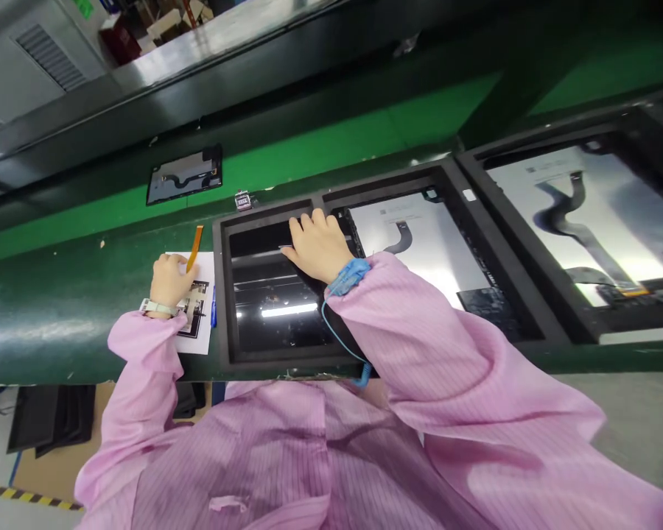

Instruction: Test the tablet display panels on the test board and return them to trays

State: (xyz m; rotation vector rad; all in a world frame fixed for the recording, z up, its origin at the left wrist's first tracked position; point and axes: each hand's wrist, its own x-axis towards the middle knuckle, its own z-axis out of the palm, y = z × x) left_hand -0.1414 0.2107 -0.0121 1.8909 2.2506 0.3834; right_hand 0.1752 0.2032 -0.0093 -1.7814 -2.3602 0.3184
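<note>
My left hand (169, 281) pinches a narrow orange strip (195, 246) that points up and away; its exact kind I cannot make out. Under that hand lies a white sheet (201, 343) with a dark printed picture, and a blue pen-like object (214, 308) is beside it. My right hand (319, 246), a blue wrist strap on its wrist, rests with fingers spread over the upper right part of a glossy black screen panel (276, 291). This panel sits in a black foam tray (225, 294). The hand's underside is hidden.
More foam trays to the right hold silver-backed screen panels (436, 235) (613, 213) with ribbon cables. A smaller panel (185, 177) lies on the green belt beyond, near a small metallic piece (244, 200). A metal rail (199, 55) runs along the far side.
</note>
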